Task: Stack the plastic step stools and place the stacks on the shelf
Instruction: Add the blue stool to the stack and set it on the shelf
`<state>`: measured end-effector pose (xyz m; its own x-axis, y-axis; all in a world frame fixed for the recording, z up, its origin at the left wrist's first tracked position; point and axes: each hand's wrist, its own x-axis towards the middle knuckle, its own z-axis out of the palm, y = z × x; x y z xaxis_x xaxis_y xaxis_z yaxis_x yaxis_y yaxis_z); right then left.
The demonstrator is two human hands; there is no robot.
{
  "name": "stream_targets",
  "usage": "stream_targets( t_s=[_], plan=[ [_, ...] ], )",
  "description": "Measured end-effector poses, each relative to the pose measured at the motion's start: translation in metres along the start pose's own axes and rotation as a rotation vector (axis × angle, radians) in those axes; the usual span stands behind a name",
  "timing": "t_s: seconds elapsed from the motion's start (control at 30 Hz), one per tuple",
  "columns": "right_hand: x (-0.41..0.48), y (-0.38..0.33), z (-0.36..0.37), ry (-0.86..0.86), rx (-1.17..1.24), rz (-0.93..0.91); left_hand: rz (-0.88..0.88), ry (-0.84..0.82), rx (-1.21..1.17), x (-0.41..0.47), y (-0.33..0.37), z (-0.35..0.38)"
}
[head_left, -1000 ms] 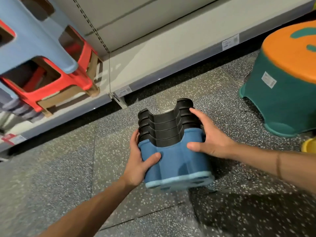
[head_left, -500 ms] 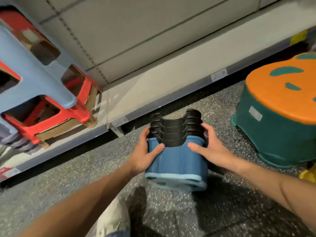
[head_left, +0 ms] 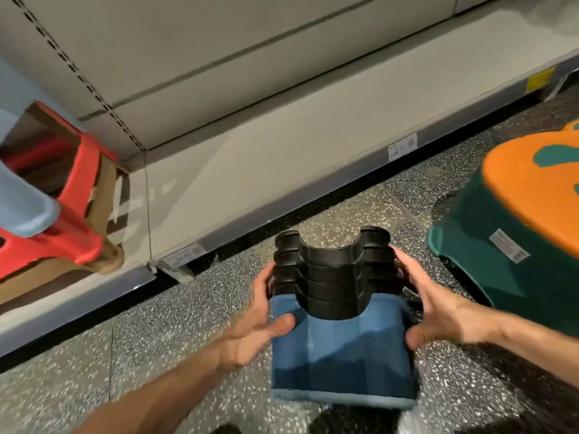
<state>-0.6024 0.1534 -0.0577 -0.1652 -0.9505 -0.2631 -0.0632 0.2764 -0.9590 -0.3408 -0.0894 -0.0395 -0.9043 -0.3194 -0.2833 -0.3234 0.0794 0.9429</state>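
A stack of step stools [head_left: 340, 349] lies on its side in front of me, a blue stool outermost with several black stools nested inside and sticking out toward the shelf. My left hand [head_left: 257, 321] grips the stack's left side, thumb on the blue wall. My right hand [head_left: 429, 308] clasps the right side, fingers around the black rims. The stack is held just above the speckled floor. The low white shelf [head_left: 282, 170] runs across the back, a bare stretch of it straight ahead.
A green stool with an orange top [head_left: 513, 242] stands on the floor at the right, close to my right hand. On the shelf at the left sit stacked red, tan and light blue stools [head_left: 72, 214]. Price tags line the shelf edge.
The stack has been lifted and carried closer to the shelf, both hands keeping their grip. The view has swung up and right, showing more bare shelf.
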Motion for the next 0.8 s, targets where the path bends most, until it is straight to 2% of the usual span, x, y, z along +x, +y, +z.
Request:
stream_targets(
  t_s=[0.07, 0.17, 0.33, 0.47, 0.6, 0.67, 0.8],
  plan=[
    [0.005, -0.005, 0.003, 0.047, -0.002, -0.016, 0.008, 0.048, -0.127, 0.013, -0.002, 0.004],
    [0.013, -0.012, 0.01, 0.228, 0.037, -0.006, 0.043, 0.136, -0.204, 0.035, 0.003, -0.001],
    [0.013, -0.03, 0.019, 0.485, 0.044, -0.118, 0.088, 0.124, -0.29, 0.065, 0.01, -0.009],
    [0.006, -0.062, 0.036, 0.62, 0.059, -0.249, 0.138, 0.141, -0.309, 0.056, 0.051, -0.024],
    [0.014, -0.125, 0.045, 0.618, 0.021, -0.407, 0.3, 0.191, -0.28, 0.038, 0.104, -0.057],
    [0.028, -0.157, 0.043, 0.54, 0.039, -0.509, 0.395, 0.261, -0.257, 0.03, 0.126, -0.076],
    [0.099, -0.227, 0.037, 0.481, 0.203, -0.609, 0.467, 0.409, -0.322, 0.032, 0.161, -0.13]
  ],
)
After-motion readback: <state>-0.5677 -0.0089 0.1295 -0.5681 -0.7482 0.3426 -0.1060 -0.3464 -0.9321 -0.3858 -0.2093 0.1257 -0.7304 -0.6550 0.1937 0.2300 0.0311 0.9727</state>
